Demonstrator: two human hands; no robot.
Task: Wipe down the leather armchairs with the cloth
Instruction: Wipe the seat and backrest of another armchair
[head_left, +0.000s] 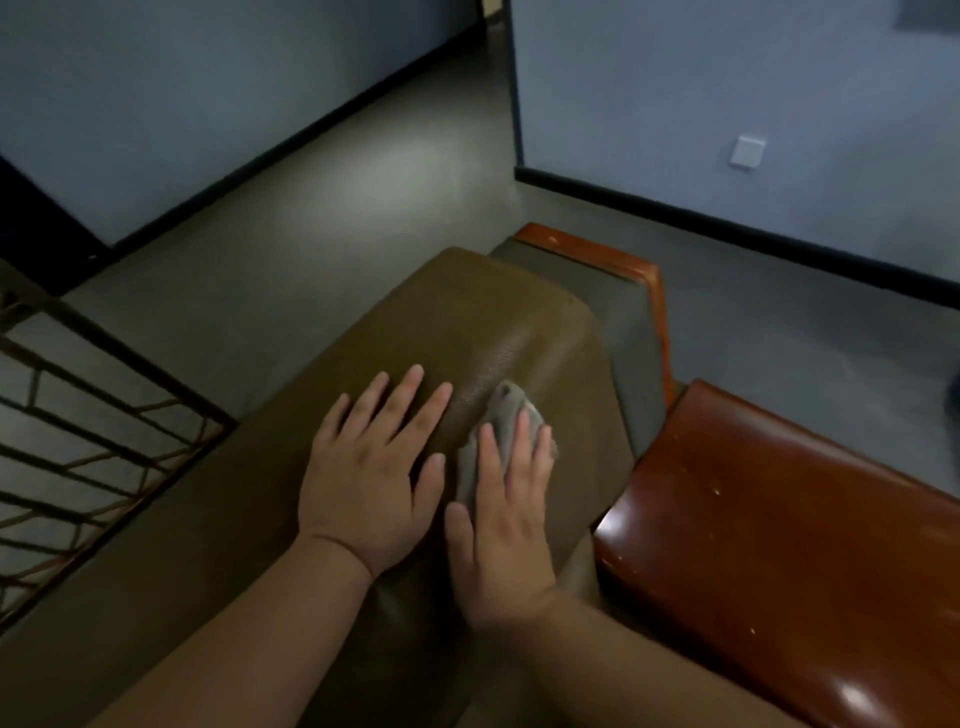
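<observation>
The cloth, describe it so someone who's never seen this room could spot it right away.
Find the olive-brown leather armchair back in the middle. Two hands lie flat on it; the cloth is the small grey rag under the right hand, while the left hand presses bare leather.

The one view is from the head, looking steeply down and forward from close above the armchair (467, 332). Both forearms enter from the near edge. Floor (363, 197) and walls (727, 78) fill the far part.
</observation>
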